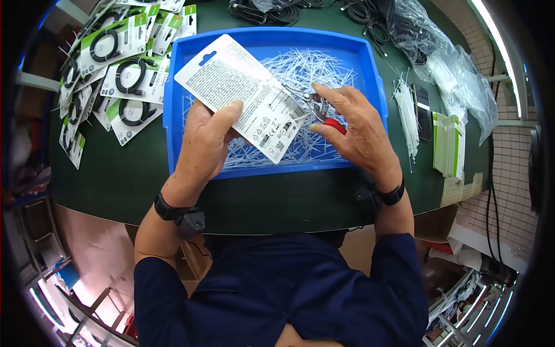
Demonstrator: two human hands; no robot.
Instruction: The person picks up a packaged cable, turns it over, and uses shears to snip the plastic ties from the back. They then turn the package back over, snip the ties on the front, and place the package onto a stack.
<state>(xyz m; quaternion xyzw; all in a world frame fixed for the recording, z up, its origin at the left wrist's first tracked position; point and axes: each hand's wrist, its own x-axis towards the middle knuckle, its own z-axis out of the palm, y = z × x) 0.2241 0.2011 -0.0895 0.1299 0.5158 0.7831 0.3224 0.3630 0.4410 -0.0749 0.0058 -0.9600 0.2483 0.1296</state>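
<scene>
A white printed card (243, 95), tilted and with its text side up, is held in my left hand (208, 136), thumb on top. My right hand (361, 124) is closed around red-handled cutters (315, 104), whose metal jaws touch the card's right side near a thin white tie. Both hands are over the front part of a blue tray (274, 172), in which many white tie pieces (312, 66) lie scattered. The card hides part of the tray and its pieces. My left fingers are mostly hidden beneath the card.
Carded black cables (130, 75) pile up at the left. Black cable bundles (266, 13) lie behind the tray. To the right are long white ties (406, 113), a dark phone (422, 110), stacked green-and-white cards (447, 144) and clear plastic bags (445, 63).
</scene>
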